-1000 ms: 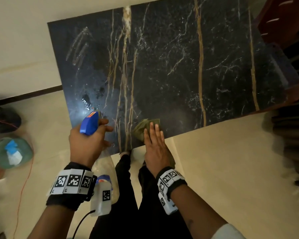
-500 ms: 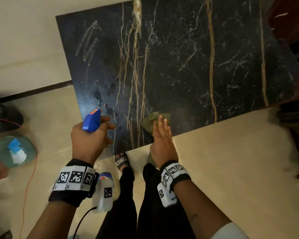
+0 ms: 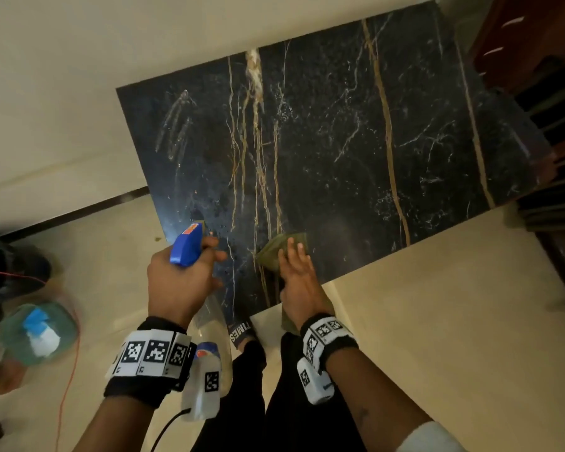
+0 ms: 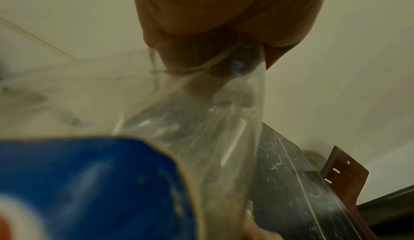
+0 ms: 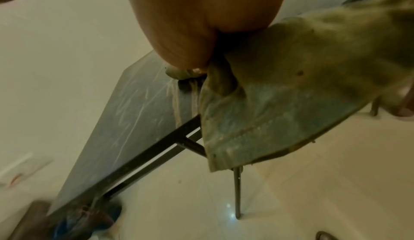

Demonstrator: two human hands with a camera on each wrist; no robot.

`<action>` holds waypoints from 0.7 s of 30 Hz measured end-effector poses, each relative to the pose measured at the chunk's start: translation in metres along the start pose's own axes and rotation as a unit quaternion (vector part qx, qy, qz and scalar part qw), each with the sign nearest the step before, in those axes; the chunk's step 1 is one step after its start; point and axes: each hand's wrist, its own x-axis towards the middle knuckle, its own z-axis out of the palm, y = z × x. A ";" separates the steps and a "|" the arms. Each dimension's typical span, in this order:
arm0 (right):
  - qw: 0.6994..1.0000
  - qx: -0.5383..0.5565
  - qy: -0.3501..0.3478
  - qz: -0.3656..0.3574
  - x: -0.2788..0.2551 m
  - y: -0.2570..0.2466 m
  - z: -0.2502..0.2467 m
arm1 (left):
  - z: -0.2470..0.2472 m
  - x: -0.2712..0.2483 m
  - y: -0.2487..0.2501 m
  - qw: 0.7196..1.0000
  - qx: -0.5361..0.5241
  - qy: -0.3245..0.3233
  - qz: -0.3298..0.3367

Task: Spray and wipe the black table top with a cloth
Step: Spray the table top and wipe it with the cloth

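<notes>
The black table top, marbled with gold and white veins, fills the middle of the head view. My left hand grips a clear spray bottle with a blue trigger head, whose nozzle points at the table's near left corner. Wet specks lie on the surface in front of it. The left wrist view shows the clear bottle body and its blue label. My right hand presses flat, fingers straight, on an olive-green cloth at the near edge. Part of the cloth hangs off the edge below my palm.
A greenish bottle with a blue and white cap lies on the tiled floor at left, beside a red cord. Dark wooden furniture stands against the table's right side. My legs and a sandal are under the near edge. A thin metal table leg reaches the floor.
The head camera has drawn back and shifted, so the table sits farther up the frame. Both hands keep their places at the near edge, left on the bottle, right on the cloth.
</notes>
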 end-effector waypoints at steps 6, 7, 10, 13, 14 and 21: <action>1.000 -0.020 -0.013 -0.021 0.011 0.019 -0.023 | -0.005 0.011 0.016 1.000 0.018 -0.021 0.000; 1.000 -0.013 0.010 0.010 0.016 0.021 -0.026 | -0.006 0.015 0.017 0.999 0.023 -0.022 -0.003; 0.998 -0.001 0.041 0.050 0.021 0.011 -0.021 | -0.006 0.027 0.013 0.999 0.026 -0.024 -0.017; 1.000 -0.001 0.017 0.005 0.014 -0.009 -0.009 | -0.005 0.033 0.008 0.999 0.032 -0.033 -0.022; 1.000 -0.011 -0.003 -0.025 0.012 -0.010 -0.009 | -0.006 0.034 0.007 0.998 0.034 -0.040 -0.023; 0.997 -0.002 0.055 0.059 0.029 0.014 -0.023 | -0.022 0.039 0.007 0.999 0.022 -0.043 -0.013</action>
